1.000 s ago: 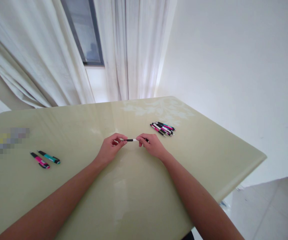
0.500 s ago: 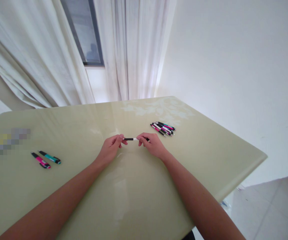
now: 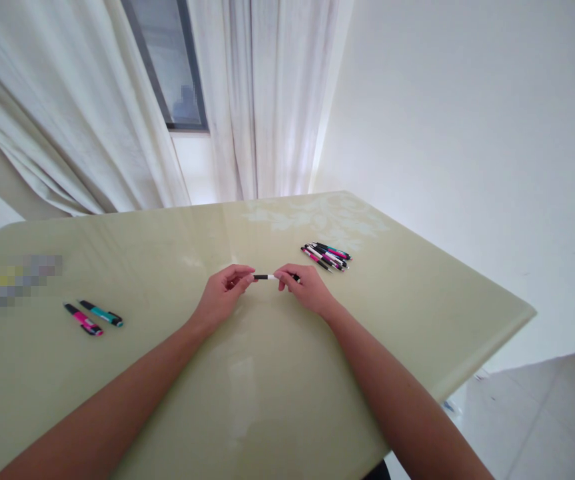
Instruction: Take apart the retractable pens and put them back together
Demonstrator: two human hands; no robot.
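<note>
A black and white pen lies level between my two hands, just above the table. My left hand pinches its black tip end between thumb and fingers. Around the white barrel, my right hand is closed; the pen's black rear end shows past the fingers. Beyond my right hand lies a loose pile of several pens in pink, white, black, purple and teal. To the left, a pink and black pen rests beside a teal and black pen.
The pale green table has a rounded edge and a white floral pattern at the back right. A blurred-out grey and yellow item lies at the far left. White curtains hang behind, and a white wall stands at the right.
My left hand's thumb and fingers have shifted right along the pen's tip end, so less of the black part shows. My right hand has stayed nearly still.
</note>
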